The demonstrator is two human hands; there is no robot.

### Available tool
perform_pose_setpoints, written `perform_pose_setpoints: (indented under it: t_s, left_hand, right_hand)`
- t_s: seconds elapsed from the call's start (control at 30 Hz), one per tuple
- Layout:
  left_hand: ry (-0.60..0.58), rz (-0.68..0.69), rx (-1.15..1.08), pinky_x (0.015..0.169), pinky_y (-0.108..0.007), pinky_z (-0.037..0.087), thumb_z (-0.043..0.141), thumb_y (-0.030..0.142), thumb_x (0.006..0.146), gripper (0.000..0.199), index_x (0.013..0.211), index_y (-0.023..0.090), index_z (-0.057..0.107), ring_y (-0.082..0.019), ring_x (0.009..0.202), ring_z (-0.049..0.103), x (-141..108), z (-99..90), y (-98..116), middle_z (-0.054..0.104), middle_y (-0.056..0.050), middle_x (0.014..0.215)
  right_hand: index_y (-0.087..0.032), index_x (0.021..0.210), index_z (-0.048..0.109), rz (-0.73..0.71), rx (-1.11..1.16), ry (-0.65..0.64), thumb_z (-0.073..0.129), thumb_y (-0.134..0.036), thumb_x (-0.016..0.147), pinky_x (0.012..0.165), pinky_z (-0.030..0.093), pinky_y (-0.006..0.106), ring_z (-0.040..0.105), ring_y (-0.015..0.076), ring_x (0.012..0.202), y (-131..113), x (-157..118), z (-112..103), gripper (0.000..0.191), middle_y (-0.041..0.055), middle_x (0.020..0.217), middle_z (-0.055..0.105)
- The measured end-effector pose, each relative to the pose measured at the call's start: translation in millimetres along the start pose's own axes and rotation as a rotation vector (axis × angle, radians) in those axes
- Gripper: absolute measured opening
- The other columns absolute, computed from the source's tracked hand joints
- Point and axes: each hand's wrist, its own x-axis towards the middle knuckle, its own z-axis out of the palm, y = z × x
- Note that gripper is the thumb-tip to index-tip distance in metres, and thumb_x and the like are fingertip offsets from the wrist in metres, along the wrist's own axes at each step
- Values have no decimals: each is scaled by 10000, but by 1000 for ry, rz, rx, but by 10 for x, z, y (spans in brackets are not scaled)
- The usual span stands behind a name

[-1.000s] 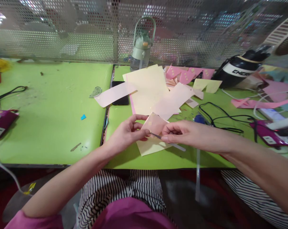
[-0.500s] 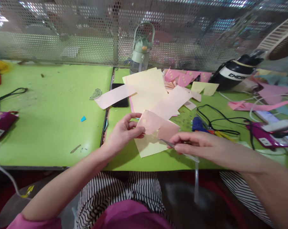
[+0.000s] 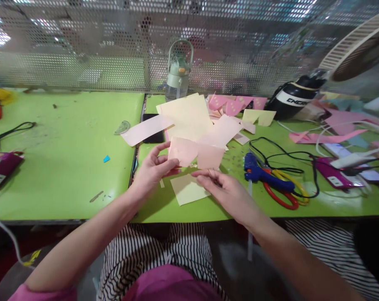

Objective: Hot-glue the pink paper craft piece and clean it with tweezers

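Observation:
My left hand pinches the left end of a pale pink paper piece, thumb in front and fingers behind. The paper stands tilted above the table and has a notch in its lower edge. Small pale yellow bits show by that notch. Just below it, my right hand is closed, its thumb and index fingertips together. Whatever those fingers grip is hidden or too small to make out. Beneath both hands lies a pale yellow paper sheet on the green table.
Cream sheets, pink strips and a black phone lie beyond my hands. On the right are a blue glue gun, scissors and cables. A green-topped bottle and a black bottle stand at the back.
My right hand has moved left, under the pink paper's notch. The thin pointed tool seen in it before no longer shows clearly. The pink paper is now turned more level.

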Motion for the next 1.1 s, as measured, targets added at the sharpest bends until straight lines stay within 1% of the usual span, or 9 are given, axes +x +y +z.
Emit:
perform_pose_setpoints:
  t_s: [0.1, 0.17, 0.2, 0.3, 0.43, 0.57, 0.67, 0.83, 1.1]
  left_hand:
    - [3, -14, -13, 738, -276, 552, 770, 152, 696, 568, 1210, 163, 528, -113, 658, 663, 11, -1, -5, 707, 0, 780]
    - [-4, -25, -7, 752, -276, 554, 771, 157, 701, 569, 1215, 165, 526, -117, 688, 668, 11, -1, -8, 712, -9, 810]
    - [-10, -30, -1, 758, -275, 554, 771, 160, 704, 566, 1215, 167, 527, -119, 703, 670, 9, 0, -10, 714, -12, 824]
    - [-23, -39, 12, 760, -264, 555, 767, 159, 712, 544, 1202, 169, 531, -111, 704, 666, 1, 7, -14, 712, -6, 826]
    - [-18, -33, -7, 740, -263, 557, 760, 145, 712, 528, 1189, 166, 532, -94, 639, 646, 2, 18, -19, 699, 14, 762]
    - [-19, -13, -23, 739, -264, 556, 755, 147, 717, 536, 1203, 172, 530, -92, 626, 644, 16, 10, -29, 702, 17, 760]
    - [-36, 1, -25, 753, -270, 556, 756, 159, 722, 548, 1219, 176, 526, -94, 640, 650, 21, 0, -38, 705, 17, 772]
    - [-55, 25, 3, 782, -298, 558, 752, 173, 725, 558, 1237, 184, 530, -105, 668, 656, 15, -9, -51, 709, 14, 798]
    - [-81, 39, 6, 794, -306, 553, 750, 165, 726, 583, 1260, 170, 515, -110, 688, 648, 25, -30, -65, 688, 24, 730]
  right_hand:
    - [-199, 915, 656, -51, 71, 68, 570, -533, 860, 526, 337, 251, 427, 106, 572, 66, 126, 76, 350, -33, 650, 505]
    - [-195, 892, 654, -74, 122, 95, 582, -559, 848, 477, 272, 244, 341, 90, 521, 114, 174, 126, 374, -58, 597, 408]
    - [-194, 897, 658, -84, 142, 102, 592, -561, 841, 467, 251, 244, 324, 87, 515, 131, 188, 150, 378, -61, 594, 397]
    - [-186, 917, 673, -102, 169, 120, 625, -549, 819, 464, 241, 243, 328, 85, 520, 146, 205, 205, 379, -56, 601, 431]
    - [-172, 894, 666, -92, 138, 121, 624, -551, 820, 468, 267, 241, 353, 88, 520, 134, 191, 212, 388, -52, 589, 446]
    - [-169, 860, 641, -83, 95, 79, 589, -563, 847, 464, 280, 244, 353, 87, 498, 144, 172, 198, 398, -46, 560, 466]
    - [-184, 810, 599, -70, 138, 52, 572, -572, 857, 440, 261, 236, 327, 80, 473, 156, 172, 223, 391, -52, 547, 455]
    - [-199, 798, 579, -74, 212, 94, 585, -586, 840, 401, 223, 234, 292, 78, 450, 121, 202, 273, 389, -65, 528, 412]
    - [-199, 790, 592, -119, 150, 144, 606, -544, 845, 429, 239, 236, 306, 80, 459, 35, 195, 265, 349, -70, 521, 422]
